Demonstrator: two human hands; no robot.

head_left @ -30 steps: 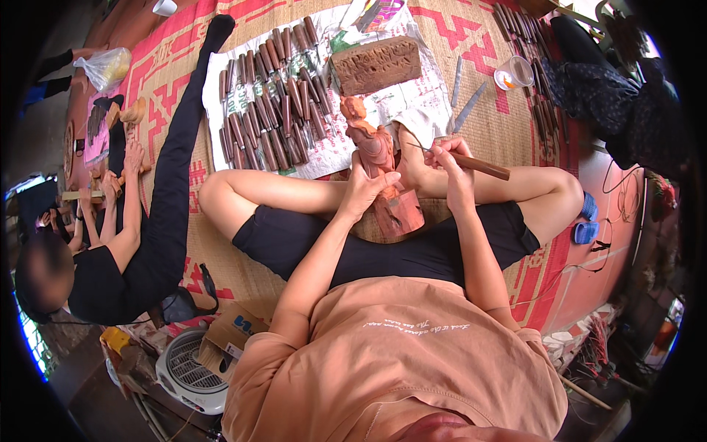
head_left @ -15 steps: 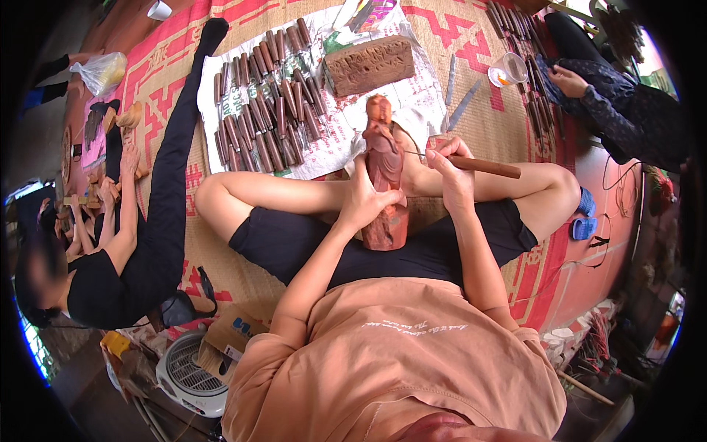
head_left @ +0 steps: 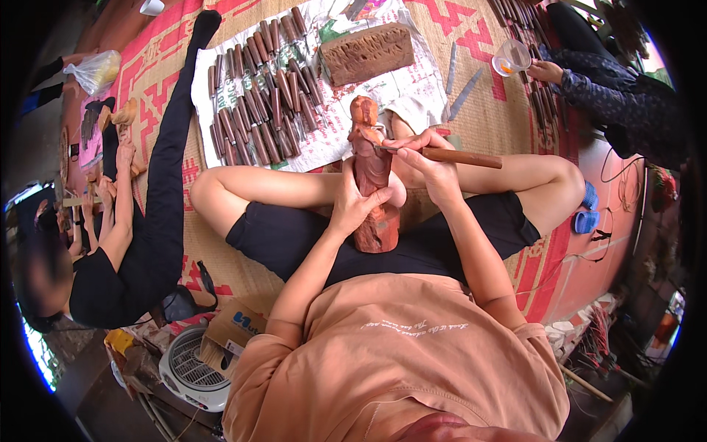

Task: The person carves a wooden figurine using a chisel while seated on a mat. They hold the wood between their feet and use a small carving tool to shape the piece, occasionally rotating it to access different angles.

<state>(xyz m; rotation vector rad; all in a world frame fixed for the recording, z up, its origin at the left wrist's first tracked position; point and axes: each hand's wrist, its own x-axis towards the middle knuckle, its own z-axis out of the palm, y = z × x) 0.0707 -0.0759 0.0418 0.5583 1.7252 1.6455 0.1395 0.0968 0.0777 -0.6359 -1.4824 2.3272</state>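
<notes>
A reddish-brown carved wooden figure (head_left: 373, 166) stands tilted between my crossed legs, its base against my dark shorts. My left hand (head_left: 356, 200) is wrapped round its lower middle, thumb across the front. In my right hand (head_left: 434, 166) is a carving chisel (head_left: 464, 158) with a long brown wooden handle pointing right. The chisel's thin metal blade touches the figure's upper front, below the head. My right fingertips lie close to the blade beside the figure. A white cloth (head_left: 409, 110) lies just beyond, partly behind the figure.
Rows of wooden-handled chisels (head_left: 265, 92) lie on a white printed sheet (head_left: 331, 136), with a rough brown block (head_left: 367, 54) beside them. Two flat grey strips (head_left: 465, 94) rest on the mat. At right a co-worker's hand (head_left: 545, 71) holds a clear cup (head_left: 511, 57). Another person sits at left.
My right hand has moved left and up, bringing the chisel blade onto the figure. The figure has shifted slightly left. The co-worker at right has taken hold of the clear cup.
</notes>
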